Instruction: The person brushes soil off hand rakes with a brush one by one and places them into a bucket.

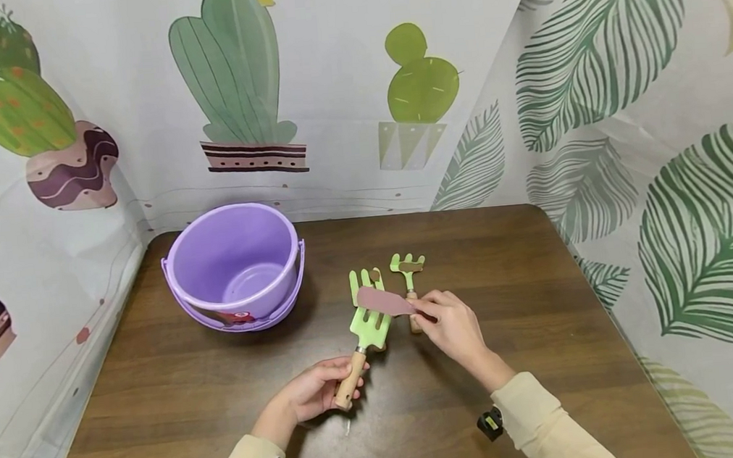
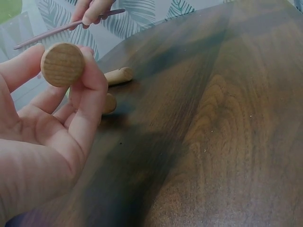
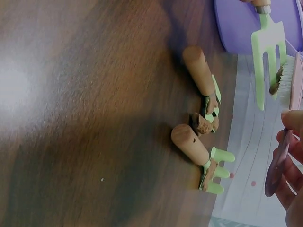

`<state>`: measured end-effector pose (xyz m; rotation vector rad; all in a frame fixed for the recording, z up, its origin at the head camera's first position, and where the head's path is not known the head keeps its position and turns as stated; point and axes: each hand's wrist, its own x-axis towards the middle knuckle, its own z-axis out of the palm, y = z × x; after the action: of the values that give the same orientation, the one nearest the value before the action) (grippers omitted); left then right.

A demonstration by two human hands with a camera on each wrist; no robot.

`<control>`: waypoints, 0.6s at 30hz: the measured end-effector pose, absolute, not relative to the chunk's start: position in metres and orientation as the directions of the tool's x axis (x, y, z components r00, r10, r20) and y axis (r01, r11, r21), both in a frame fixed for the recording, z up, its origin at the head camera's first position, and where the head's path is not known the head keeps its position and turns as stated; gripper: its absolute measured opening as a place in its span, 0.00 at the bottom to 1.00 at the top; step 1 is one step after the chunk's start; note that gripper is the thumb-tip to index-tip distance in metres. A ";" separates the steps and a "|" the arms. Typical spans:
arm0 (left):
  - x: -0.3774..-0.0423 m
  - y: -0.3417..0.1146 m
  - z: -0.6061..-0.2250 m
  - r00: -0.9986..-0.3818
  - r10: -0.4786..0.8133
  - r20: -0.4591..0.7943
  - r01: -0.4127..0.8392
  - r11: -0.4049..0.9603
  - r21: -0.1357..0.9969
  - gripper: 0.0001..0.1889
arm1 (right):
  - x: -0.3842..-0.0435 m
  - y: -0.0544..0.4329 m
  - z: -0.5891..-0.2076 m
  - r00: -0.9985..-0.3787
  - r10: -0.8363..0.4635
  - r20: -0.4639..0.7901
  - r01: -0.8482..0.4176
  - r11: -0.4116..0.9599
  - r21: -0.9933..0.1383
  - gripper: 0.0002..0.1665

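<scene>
In the head view my left hand [image 1: 318, 389] grips the wooden handle of a green garden fork [image 1: 368, 334], tines pointing away from me. The handle's round end [image 2: 62, 65] faces the left wrist camera. My right hand [image 1: 457, 330] pinches a pink brush [image 1: 382, 301] lying across the tines. Its pale bristles [image 3: 285, 82] face the fork, at a brown smear [image 3: 273, 86] on the tines. On the table below lie a small green hand rake [image 1: 409, 280] with brown dirt on its head and a second wooden-handled tool [image 3: 199, 71], mostly hidden by the fork in the head view.
A purple bucket [image 1: 189, 292] stands at the back left of the brown wooden table [image 1: 507, 267], its handle hanging down in front. Patterned cloth [image 1: 343, 114] hangs behind the table and along its sides. A brown clump [image 3: 202, 124] lies by the second tool.
</scene>
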<state>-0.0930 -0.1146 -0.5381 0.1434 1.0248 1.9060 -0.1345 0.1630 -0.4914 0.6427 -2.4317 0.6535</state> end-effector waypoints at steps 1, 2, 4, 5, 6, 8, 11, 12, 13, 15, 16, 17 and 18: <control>-0.093 -0.115 -0.538 -0.554 0.778 -0.296 -0.677 -0.214 0.704 0.13 | -0.135 0.164 -0.492 -0.741 -0.300 0.600 -0.559 0.771 -0.305 0.18; -0.093 -0.115 -0.538 -0.552 0.780 -0.293 -0.676 -0.213 0.705 0.13 | -0.135 0.165 -0.492 -0.740 -0.301 0.602 -0.559 0.773 -0.301 0.19; -0.093 -0.116 -0.538 -0.548 0.786 -0.286 -0.674 -0.212 0.707 0.13 | -0.135 0.166 -0.493 -0.736 -0.304 0.605 -0.559 0.776 -0.290 0.19; -0.092 -0.116 -0.537 -0.546 0.787 -0.286 -0.673 -0.209 0.710 0.13 | -0.135 0.167 -0.493 -0.733 -0.307 0.607 -0.562 0.776 -0.286 0.19; -0.092 -0.116 -0.537 -0.546 0.788 -0.287 -0.672 -0.207 0.711 0.13 | -0.134 0.168 -0.492 -0.732 -0.310 0.606 -0.562 0.778 -0.281 0.19; -0.092 -0.117 -0.536 -0.546 0.785 -0.292 -0.672 -0.203 0.712 0.14 | -0.134 0.169 -0.492 -0.727 -0.317 0.609 -0.566 0.779 -0.269 0.19; -0.091 -0.117 -0.536 -0.545 0.781 -0.305 -0.678 -0.196 0.709 0.17 | -0.134 0.173 -0.492 -0.724 -0.325 0.609 -0.568 0.781 -0.258 0.19; -0.090 -0.118 -0.535 -0.544 0.781 -0.308 -0.678 -0.193 0.709 0.18 | -0.134 0.174 -0.492 -0.723 -0.330 0.607 -0.569 0.782 -0.253 0.19; -0.090 -0.118 -0.535 -0.542 0.780 -0.312 -0.680 -0.188 0.709 0.19 | -0.134 0.175 -0.493 -0.722 -0.333 0.606 -0.570 0.782 -0.250 0.19; -0.090 -0.118 -0.535 -0.537 0.780 -0.320 -0.684 -0.181 0.707 0.20 | -0.134 0.178 -0.494 -0.720 -0.343 0.603 -0.575 0.782 -0.242 0.19; -0.090 -0.119 -0.535 -0.535 0.782 -0.320 -0.683 -0.177 0.709 0.21 | -0.134 0.179 -0.495 -0.721 -0.347 0.599 -0.576 0.781 -0.242 0.19; -0.090 -0.119 -0.535 -0.533 0.782 -0.323 -0.684 -0.174 0.708 0.22 | -0.134 0.180 -0.495 -0.722 -0.351 0.597 -0.578 0.781 -0.239 0.18; -0.090 -0.119 -0.535 -0.532 0.781 -0.325 -0.684 -0.171 0.709 0.23 | -0.134 0.180 -0.495 -0.722 -0.353 0.595 -0.578 0.781 -0.237 0.18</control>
<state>-0.0896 -0.1186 -0.5352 0.1386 1.0468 1.8612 -0.1337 0.1804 -0.4952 0.6933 -2.4373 0.5606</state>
